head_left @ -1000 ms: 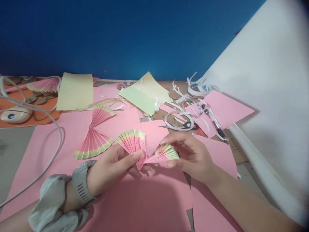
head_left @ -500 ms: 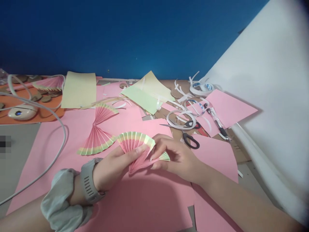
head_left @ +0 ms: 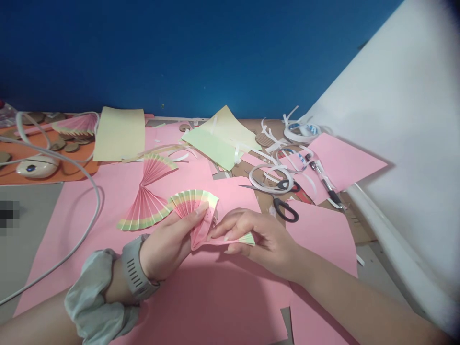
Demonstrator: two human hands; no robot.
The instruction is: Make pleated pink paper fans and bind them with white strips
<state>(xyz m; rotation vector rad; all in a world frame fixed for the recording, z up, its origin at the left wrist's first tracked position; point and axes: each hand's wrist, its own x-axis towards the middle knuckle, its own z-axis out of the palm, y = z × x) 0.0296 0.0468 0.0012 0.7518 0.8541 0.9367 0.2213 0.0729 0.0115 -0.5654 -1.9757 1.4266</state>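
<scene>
Between my hands is a pleated paper fan (head_left: 194, 203), pink with a yellow and green rim and small dark dots. My left hand (head_left: 172, 235) is closed on its spread left half, thumb pressed on the front pleats. My right hand (head_left: 258, 237) pinches the right half, whose pleats are squeezed into a narrow bundle pointing right. The two halves meet in a fold at the bottom. Just behind my left hand lies another pleated paper piece (head_left: 147, 206), opened into two fan wings joined at the middle. Pink paper sheets (head_left: 215, 297) lie under my hands.
Black-handled scissors (head_left: 285, 210), rolls of tape (head_left: 302, 132) and a pen (head_left: 327, 184) lie at the right. Yellow paper (head_left: 120, 134) and a green-yellow sheet (head_left: 212, 141) are at the back. A white cable (head_left: 95, 206) curves past a mouse (head_left: 38, 166) at left.
My left hand and its half of the fan have shifted slightly left. My right hand has lowered its bundled half, and the gap between the halves is wider.
</scene>
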